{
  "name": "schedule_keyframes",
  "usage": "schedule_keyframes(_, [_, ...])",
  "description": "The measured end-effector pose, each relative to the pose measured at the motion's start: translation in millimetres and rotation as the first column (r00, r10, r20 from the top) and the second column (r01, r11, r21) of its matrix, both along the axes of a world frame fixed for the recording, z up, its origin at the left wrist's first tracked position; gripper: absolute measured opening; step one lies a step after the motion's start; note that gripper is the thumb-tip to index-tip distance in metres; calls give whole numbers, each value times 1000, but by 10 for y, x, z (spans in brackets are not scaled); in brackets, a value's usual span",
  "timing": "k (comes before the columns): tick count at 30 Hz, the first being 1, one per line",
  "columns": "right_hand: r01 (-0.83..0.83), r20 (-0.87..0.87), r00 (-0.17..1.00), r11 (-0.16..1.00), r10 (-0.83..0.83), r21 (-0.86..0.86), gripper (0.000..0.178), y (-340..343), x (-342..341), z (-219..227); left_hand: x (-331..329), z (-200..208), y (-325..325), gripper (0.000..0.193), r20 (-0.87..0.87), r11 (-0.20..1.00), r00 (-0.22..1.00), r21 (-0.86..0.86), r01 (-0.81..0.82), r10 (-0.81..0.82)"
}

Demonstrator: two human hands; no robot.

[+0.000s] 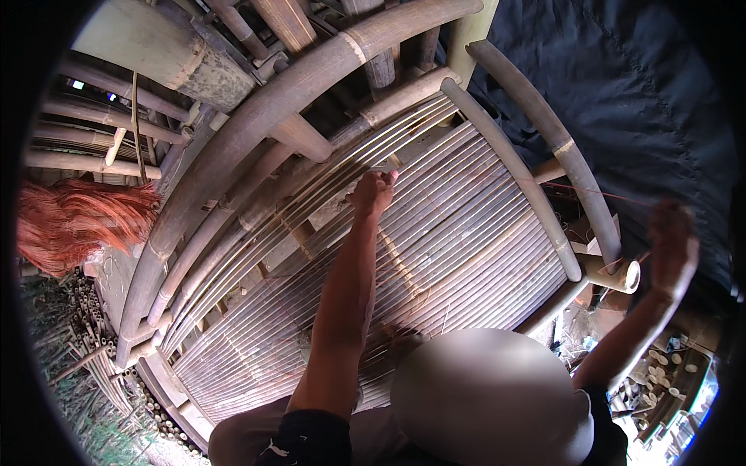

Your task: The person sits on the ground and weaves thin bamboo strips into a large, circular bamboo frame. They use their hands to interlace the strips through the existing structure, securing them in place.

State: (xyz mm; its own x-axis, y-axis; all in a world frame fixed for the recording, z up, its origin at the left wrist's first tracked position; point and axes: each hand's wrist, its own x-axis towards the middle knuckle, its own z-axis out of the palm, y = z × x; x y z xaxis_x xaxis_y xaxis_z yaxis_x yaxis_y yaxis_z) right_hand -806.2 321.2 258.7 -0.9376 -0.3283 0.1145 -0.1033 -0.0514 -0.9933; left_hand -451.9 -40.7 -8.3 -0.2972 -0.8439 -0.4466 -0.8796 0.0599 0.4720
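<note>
Head cam: L hand [373, 190] curled into a fist over upper part of bamboo slat panel [466, 225], mid-pic inside curved bamboo frame [357, 44]; can't tell what's in it, if anything. R hand [673, 245] raised far R, motion-blurred, can't tell if fingers grip; thin red strand [598, 192] runs twd it. Red fibre bundle [81, 221] far L.
</note>
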Motion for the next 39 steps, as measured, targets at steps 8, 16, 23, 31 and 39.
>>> schedule_keyframes(8, [-266,-150,953,964,264,8,27,-1193,1,223,-4,-193,-96,57,-70,998,997,58,32,-27])
schedule_keyframes(16, [-204,-134,239,185,962,961,18,-3172,1436,-2439,-318,7,-45,58,9,983,999,179,48,-50])
schedule_keyframes(23, [-915,863,163,-255,478,314,16,-3712,1839,-2161,-365,-297,-254,50,27,966,1000,260,8,-15])
schedule_keyframes(31, [-959,866,158,-136,475,249,27,-3593,1617,-2420,-697,237,-3,44,277,958,923,33,-286,266])
schedule_keyframes(39, [-900,171,379,319,909,297,44,-2785,1430,-1530,-107,-22,115,32,-651,930,709,-9,-367,273])
